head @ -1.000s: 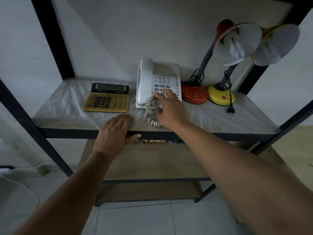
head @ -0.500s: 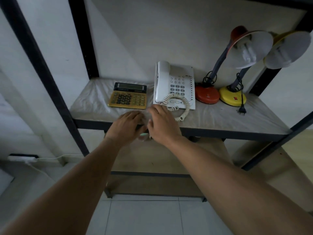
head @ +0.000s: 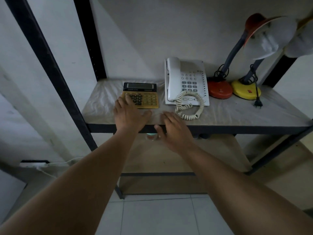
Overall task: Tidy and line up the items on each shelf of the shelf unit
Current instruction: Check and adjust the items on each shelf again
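Left grip (head: 128, 114) flat, fingers apart on calculator (head: 144, 97); right grip (head: 174, 129) spread, beside it

1. Calculator (head: 141, 95): a line of brand lettering runs below the display; too small and blurred to read.
2. Calculator keys: markings present, not legible.
3. Telephone (head: 186, 82): keypad buttons carry markings, none readable.
4. Red lamp base (head: 219, 89) and yellow lamp base (head: 245, 89): no legible text.
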Tool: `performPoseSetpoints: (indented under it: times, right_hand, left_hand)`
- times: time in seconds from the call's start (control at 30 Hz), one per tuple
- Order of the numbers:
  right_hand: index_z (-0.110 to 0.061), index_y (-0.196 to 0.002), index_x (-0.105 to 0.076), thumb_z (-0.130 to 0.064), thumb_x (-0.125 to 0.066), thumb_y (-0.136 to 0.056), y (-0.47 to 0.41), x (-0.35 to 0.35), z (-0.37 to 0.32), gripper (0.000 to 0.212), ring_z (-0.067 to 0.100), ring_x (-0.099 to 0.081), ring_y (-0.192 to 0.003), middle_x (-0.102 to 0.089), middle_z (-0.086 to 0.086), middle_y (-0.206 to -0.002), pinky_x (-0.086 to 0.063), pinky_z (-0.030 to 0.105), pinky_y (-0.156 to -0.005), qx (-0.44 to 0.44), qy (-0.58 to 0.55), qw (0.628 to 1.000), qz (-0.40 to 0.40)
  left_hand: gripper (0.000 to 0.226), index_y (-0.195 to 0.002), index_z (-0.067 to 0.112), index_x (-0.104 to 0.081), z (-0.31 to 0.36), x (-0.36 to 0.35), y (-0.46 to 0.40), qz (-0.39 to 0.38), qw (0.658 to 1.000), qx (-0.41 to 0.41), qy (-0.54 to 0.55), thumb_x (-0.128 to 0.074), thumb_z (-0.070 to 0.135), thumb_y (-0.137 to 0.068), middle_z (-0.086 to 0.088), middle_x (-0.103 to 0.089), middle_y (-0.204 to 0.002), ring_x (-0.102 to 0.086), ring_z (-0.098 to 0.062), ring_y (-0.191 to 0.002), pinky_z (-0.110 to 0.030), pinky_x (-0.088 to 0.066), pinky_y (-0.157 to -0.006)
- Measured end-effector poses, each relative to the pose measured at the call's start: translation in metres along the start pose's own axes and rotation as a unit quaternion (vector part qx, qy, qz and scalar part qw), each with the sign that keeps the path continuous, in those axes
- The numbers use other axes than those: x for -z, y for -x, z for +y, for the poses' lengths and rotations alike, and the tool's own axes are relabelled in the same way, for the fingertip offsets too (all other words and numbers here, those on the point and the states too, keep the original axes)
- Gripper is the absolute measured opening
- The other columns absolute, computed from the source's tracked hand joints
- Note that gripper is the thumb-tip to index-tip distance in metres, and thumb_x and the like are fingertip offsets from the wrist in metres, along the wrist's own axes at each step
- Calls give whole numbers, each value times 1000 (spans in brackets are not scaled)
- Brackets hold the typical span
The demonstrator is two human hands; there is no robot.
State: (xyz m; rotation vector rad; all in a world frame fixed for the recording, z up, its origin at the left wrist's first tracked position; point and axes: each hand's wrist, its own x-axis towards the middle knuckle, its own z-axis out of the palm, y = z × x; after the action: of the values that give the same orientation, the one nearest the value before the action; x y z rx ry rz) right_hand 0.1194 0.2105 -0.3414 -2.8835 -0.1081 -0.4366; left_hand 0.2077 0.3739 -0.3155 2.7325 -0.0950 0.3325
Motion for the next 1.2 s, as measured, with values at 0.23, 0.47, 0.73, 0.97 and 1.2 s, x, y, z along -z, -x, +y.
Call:
performPoseSetpoints:
  times: [0.23,0.47,0.73,0.97,1.2]
  right_hand:
    - [-6,-144,-52,-50,-31,-106,3,-17,4,61,30,-42,-143,-52,15,-148,-27,42,-121,-12,38,998,51]
    - [-6,-145,-51,-50,-28,-106,2,-23,5,63,30,-45,-141,-53,14,-148,-27,42,-120,-14,72,995,62]
    - [-8,-143,-53,-51,-29,-107,1,-29,8,61,27,-46,-139,-54,11,-147,-30,41,-118,-9,92,992,83]
    - [-7,-138,-58,-50,-32,-104,2,-32,9,61,28,-52,-135,-58,12,-143,-37,41,-114,-2,105,986,129]
    - [-9,-138,-58,-53,-30,-104,1,-35,12,63,26,-51,-136,-58,10,-143,-37,40,-114,3,110,984,140]
  left_hand:
    - [130,-156,7,-9,15,-8,-14,-25,999,25,-8,-55,88,-67,-26,-33,-150,-31,-42,-139,-48,-27,-118]
    - [135,-157,6,-1,23,-14,-32,-52,998,23,-11,-55,90,-66,-27,-28,-152,-27,-44,-141,-49,-25,-118]
    - [134,-157,6,0,30,-23,-44,-57,998,11,-18,-49,93,-67,-28,-25,-153,-23,-45,-142,-49,-20,-120]
    - [134,-157,6,-5,36,-33,-54,-35,999,14,0,-52,93,-65,-28,-29,-150,-26,-45,-141,-50,-23,-120]
    - [133,-157,6,-7,44,-41,-66,-27,999,20,10,-55,91,-65,-27,-31,-148,-30,-45,-138,-51,-25,-118]
